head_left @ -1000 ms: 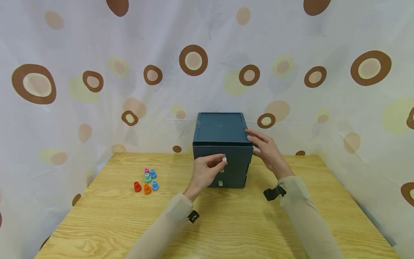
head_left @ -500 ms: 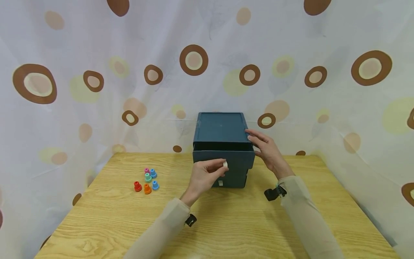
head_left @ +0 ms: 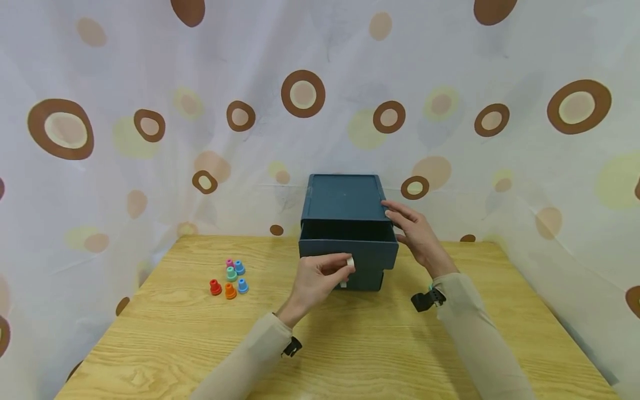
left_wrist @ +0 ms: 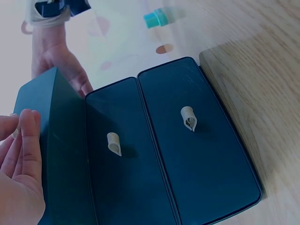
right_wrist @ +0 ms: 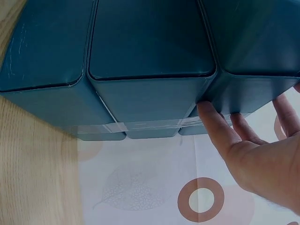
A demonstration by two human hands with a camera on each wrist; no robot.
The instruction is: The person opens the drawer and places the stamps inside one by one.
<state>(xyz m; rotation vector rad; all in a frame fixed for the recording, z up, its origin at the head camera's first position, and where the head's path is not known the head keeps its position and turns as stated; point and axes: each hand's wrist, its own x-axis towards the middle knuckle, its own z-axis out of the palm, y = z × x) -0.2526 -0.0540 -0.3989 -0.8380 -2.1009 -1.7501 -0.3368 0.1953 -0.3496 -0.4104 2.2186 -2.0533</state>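
Note:
A dark teal drawer unit (head_left: 344, 197) stands at the back of the table. Its top drawer (head_left: 375, 254) is partly pulled out, with a dark gap showing behind its front. My left hand (head_left: 312, 283) pinches the small white pull tab (head_left: 351, 262) on that drawer between thumb and fingertips. Below it, the middle drawer (left_wrist: 126, 168) and bottom drawer (left_wrist: 206, 154) are closed, each bearing a white rolled tab. My right hand (head_left: 419, 240) steadies the unit's right side, fingers extended; in the right wrist view its fingertips (right_wrist: 206, 110) touch the side wall.
Several small coloured cone-shaped pieces, among them a red one (head_left: 215, 287) and an orange one (head_left: 230, 291), stand on the wooden table (head_left: 165, 333) left of the unit. A patterned cloth (head_left: 270, 50) hangs close behind it.
The top drawer has slid out toward me from almost closed, my left hand drawing its tab forward and slightly down. The right hand stays at the unit's side.

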